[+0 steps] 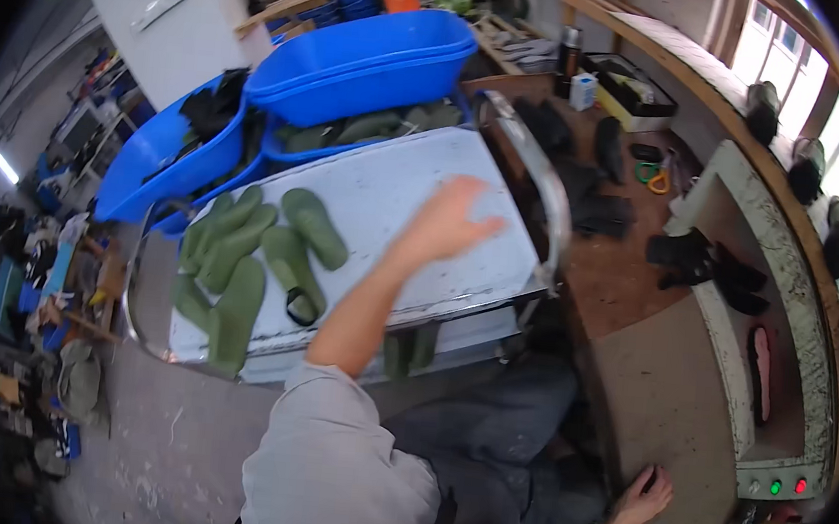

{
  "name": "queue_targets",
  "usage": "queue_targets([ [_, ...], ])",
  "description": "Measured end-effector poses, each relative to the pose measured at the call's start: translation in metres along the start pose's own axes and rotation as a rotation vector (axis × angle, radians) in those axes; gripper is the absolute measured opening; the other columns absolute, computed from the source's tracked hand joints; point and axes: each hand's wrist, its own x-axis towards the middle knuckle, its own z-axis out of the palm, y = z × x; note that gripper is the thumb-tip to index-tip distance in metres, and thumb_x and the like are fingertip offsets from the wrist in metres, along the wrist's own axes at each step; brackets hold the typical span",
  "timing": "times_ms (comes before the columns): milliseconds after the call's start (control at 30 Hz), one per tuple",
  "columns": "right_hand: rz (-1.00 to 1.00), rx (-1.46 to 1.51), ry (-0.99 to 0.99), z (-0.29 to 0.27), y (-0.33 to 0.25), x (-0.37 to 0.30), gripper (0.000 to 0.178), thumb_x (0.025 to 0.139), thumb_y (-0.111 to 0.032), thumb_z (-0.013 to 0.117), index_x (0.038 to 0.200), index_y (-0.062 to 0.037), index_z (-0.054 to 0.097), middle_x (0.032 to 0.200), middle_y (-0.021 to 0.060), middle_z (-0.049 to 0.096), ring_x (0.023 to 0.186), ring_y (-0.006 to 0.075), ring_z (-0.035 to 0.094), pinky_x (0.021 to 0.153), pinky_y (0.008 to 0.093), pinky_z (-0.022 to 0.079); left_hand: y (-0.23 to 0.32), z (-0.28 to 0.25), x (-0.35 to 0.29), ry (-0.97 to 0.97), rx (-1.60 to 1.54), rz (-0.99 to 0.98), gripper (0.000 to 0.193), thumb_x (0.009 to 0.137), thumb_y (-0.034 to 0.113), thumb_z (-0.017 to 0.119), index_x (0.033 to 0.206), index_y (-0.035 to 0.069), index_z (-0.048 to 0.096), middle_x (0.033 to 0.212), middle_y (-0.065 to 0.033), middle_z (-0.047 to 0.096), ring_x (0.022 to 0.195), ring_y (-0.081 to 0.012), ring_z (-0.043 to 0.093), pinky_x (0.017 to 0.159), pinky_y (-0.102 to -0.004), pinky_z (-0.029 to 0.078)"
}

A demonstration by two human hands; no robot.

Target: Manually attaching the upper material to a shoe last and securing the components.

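Note:
My left hand (pixel 455 220) reaches over the white top of a metal-railed trolley (pixel 409 271). It is blurred, with fingers stretched apart and nothing seen in them. Several green shoe lasts (pixel 236 311) lie on the trolley's left part, some overlapping. One last (pixel 291 271), with a dark end, is nearest to my left forearm. My right hand (pixel 643 501) rests at the near edge of the brown workbench (pixel 678 384). Its fingers are curled around a small dark spot; what that is, I cannot make out.
Blue tubs (pixel 357 67) stand behind the trolley, holding green lasts and dark pieces. Right of my right hand is a worn machine frame (pixel 794 435) with lit buttons and a pink-and-black sole (pixel 761 372). Dark gloves (pixel 703 267) and orange-handled scissors (pixel 658 180) lie on the bench.

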Motion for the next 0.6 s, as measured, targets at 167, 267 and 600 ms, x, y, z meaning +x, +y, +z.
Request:
queue_targets([
  [167, -0.051, 0.092, 0.021, 0.011, -0.006, -0.023, 0.027, 0.089, -0.02, 0.061, 0.106, 0.0008, 0.062, 0.112, 0.0182, 0.059, 0.103, 0.0365, 0.054, 0.089, 0.0452, 0.042, -0.145, -0.127, -0.103, 0.162, 0.425, -0.662, 0.062, 0.082, 0.043, 0.06, 0.122, -0.005, 0.054, 0.124, -0.0275, 0.052, 0.117, -0.0394, 0.049, 0.098, -0.0453, 0.041],
  [267, -0.069, 0.094, 0.033, 0.012, -0.022, -0.035, 0.031, 0.089, -0.022, 0.061, 0.11, 0.0009, 0.06, 0.117, 0.0197, 0.056, 0.105, 0.0372, 0.052, 0.091, 0.0449, 0.041, -0.187, -0.125, -0.111, -0.045, 0.224, -0.775, 0.067, 0.081, 0.046, 0.059, 0.126, -0.005, 0.051, 0.128, -0.0274, 0.05, 0.117, -0.0378, 0.05, 0.098, -0.0426, 0.041],
  [600, 0.031, 0.658, -0.099, 0.004, -0.101, -0.041, 0.034, 0.088, -0.015, 0.064, 0.117, 0.0006, 0.056, 0.114, 0.0162, 0.056, 0.104, 0.0276, 0.054, 0.089, 0.0352, 0.045, -0.077, -0.064, -0.112, -0.043, 0.049, -0.439, 0.044, 0.085, 0.04, 0.057, 0.081, -0.002, 0.068, 0.075, -0.0198, 0.066, 0.073, -0.0383, 0.064, 0.073, -0.0431, 0.051],
])
